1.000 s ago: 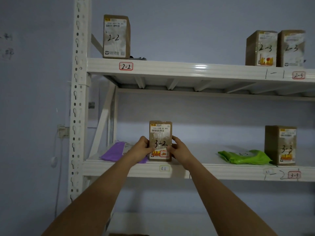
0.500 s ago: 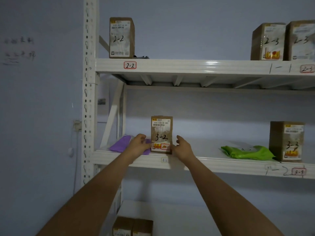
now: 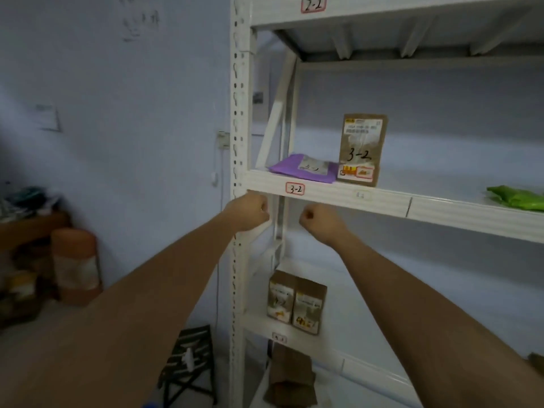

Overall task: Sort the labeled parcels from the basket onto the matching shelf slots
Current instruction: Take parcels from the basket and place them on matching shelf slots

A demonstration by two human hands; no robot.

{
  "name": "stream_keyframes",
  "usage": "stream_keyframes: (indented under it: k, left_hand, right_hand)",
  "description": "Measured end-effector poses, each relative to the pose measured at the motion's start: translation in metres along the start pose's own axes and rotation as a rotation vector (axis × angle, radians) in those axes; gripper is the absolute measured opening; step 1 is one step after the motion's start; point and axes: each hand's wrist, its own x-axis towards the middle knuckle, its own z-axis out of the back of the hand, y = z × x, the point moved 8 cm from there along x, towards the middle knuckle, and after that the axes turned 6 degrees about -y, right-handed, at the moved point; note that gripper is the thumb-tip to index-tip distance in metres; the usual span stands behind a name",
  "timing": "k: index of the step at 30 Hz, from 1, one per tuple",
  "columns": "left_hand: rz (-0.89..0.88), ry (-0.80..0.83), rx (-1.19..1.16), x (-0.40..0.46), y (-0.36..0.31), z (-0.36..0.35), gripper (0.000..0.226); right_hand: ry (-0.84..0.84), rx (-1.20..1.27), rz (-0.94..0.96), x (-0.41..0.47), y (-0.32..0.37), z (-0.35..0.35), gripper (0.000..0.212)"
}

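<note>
Two hands are hanging in front of the shelf unit, both curled into loose fists w/ nothing in them: left hand (image 3: 248,212) just under the front lip of the middle shelf (image 3: 382,201), by the white upright post (image 3: 240,119); right hand (image 3: 319,220) beside it, a bit lower, apart from the left. Neither is touching a parcel.

Low down, approx. near the post's foot, 1 dark folding stool (image 3: 190,363) is standing on the floor. On the lower shelf 2 small brown boxes (image 3: 297,301) are standing upright side by side, touching; below them 1 more brown parcel (image 3: 291,378), blurred, label unreadable.

Middle shelf: 1 red-framed tag reading 3-2 (image 3: 295,189) is sitting on the front lip. Behind it 1 purple mailer bag (image 3: 304,171) is lying flat, and right beside it, touching or nearly so, 1 brown box marked 3-2 (image 3: 362,150) is standing upright at the shelf edge. Far right, 1 green bag (image 3: 518,198) is lying flat, cut off by the frame edge. So 3 parcels on this level.

Above, 1 tag reading 2-2 (image 3: 313,3) is showing on the top shelf lip.

Off left by the wall, 1 orange cylinder (image 3: 76,266) is standing on the floor next to a cluttered wooden surface (image 3: 32,228); its contents are too blurred to tell.
</note>
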Motion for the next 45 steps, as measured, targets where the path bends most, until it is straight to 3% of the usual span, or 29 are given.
stream_keyframes:
  k: [6, 12, 18, 22, 25, 32, 37, 45]
  left_hand:
    - [0.149, 0.155, 0.211, -0.072, 0.118, -0.031, 0.035]
    - [0.430, 0.310, 0.257, -0.171, 0.275, -0.049, 0.038]
    - [0.671, 0.330, 0.247, -0.253, 0.418, -0.028, 0.042]
    - [0.811, 0.320, 0.202, -0.294, 0.492, -0.024, 0.045]
    - [0.928, 0.318, 0.131, -0.328, 0.533, -0.040, 0.045]
    - [1.147, 0.364, 0.015, -0.394, 0.589, -0.119, 0.038]
    - [1.310, 0.400, -0.093, -0.430, 0.611, -0.198, 0.035]
    - [1.542, 0.367, -0.333, -0.475, 0.644, -0.361, 0.023]
  right_hand:
    - [0.296, -0.099, 0.137, -0.018, 0.062, -0.147, 0.019]
    - [0.520, -0.070, 0.265, -0.047, 0.133, -0.289, 0.030]
    - [0.715, -0.053, 0.325, -0.070, 0.225, -0.418, 0.029]
    - [0.826, 0.010, 0.351, -0.094, 0.273, -0.491, 0.016]
    - [0.889, 0.044, 0.378, -0.112, 0.293, -0.546, 0.024]
    - [1.040, -0.079, 0.382, -0.140, 0.273, -0.649, 0.012]
    - [1.165, -0.107, 0.316, -0.160, 0.218, -0.731, 0.021]
    - [1.346, -0.180, 0.293, -0.216, 0.114, -0.856, 0.011]
